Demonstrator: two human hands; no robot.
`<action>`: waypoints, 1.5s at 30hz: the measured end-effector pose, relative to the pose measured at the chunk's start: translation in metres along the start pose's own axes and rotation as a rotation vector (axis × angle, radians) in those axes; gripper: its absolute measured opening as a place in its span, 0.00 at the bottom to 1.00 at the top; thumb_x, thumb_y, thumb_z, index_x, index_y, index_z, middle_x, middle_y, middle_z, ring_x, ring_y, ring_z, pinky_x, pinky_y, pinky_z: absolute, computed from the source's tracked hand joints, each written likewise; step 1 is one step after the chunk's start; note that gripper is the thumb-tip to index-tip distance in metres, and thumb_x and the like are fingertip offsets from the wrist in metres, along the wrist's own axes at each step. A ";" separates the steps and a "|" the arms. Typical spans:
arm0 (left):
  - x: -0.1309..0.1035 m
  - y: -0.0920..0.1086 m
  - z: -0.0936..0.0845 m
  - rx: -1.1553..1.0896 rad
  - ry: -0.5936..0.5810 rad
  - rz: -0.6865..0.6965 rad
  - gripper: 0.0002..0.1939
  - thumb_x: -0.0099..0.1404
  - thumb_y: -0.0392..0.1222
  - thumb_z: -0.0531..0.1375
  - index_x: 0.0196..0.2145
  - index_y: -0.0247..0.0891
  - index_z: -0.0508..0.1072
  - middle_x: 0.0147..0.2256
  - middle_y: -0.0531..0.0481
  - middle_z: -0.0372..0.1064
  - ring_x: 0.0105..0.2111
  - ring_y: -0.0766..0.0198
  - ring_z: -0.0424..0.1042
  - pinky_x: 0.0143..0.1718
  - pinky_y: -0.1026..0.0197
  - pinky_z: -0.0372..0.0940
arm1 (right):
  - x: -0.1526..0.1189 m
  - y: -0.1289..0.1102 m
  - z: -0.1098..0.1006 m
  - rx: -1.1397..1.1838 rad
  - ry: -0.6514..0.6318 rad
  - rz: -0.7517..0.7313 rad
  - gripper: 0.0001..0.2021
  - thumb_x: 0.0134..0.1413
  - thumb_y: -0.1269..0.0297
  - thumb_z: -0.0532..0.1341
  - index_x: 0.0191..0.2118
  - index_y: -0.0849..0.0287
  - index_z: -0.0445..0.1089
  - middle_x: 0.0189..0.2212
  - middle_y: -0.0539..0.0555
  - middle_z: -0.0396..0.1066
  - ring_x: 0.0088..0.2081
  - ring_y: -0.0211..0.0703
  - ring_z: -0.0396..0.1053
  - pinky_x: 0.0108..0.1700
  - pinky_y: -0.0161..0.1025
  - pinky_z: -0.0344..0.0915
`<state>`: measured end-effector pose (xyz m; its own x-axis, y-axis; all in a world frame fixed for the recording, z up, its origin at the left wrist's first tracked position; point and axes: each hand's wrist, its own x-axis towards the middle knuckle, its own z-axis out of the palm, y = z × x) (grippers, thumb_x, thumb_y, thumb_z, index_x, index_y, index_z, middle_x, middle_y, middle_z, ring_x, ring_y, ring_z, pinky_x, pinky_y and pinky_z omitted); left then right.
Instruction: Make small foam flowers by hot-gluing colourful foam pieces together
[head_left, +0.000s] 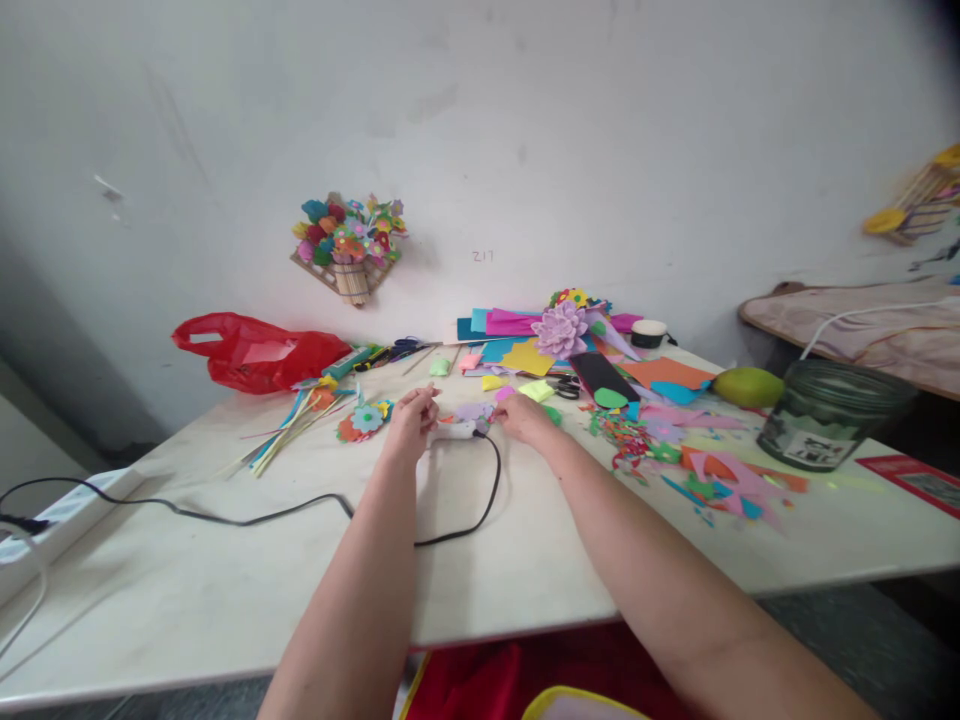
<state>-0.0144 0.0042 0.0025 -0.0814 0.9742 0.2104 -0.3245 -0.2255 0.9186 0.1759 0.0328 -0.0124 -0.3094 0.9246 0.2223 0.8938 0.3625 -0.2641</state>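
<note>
Holds both bare forearms (379,550) stretched forward, converging on the white corded tool (455,431). Poses the left hand (413,418), with curled fingers, just beside its left end; angles the right hand (523,416) inward near its right end.

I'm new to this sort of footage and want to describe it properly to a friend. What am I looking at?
There is no machine here, just a person's two bare hands. The single picture comes from a camera worn on their head, looking forward and down.

The left hand and right hand are over a pale table, with lilac flower shapes and a white tool on a black cord between them. The right fingertips are beside the lilac shapes; whether either hand grips anything is too small to tell.

To the left are more flower shapes, thin strips and a red bag. To the right are colourful scraps and a green jar.
</note>
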 end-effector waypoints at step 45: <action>-0.003 0.001 0.009 0.114 -0.045 0.005 0.17 0.49 0.50 0.61 0.29 0.31 0.69 0.15 0.52 0.64 0.10 0.73 0.57 0.10 0.70 0.48 | 0.003 -0.024 0.009 -0.063 0.358 -0.075 0.16 0.58 0.66 0.45 0.39 0.55 0.69 0.36 0.54 0.71 0.40 0.41 0.64 0.38 0.34 0.54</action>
<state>-0.0059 0.0006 0.0060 -0.0399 0.9730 0.2275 -0.2142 -0.2307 0.9492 0.1509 0.0274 -0.0135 -0.2516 0.7919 0.5564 0.8946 0.4097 -0.1785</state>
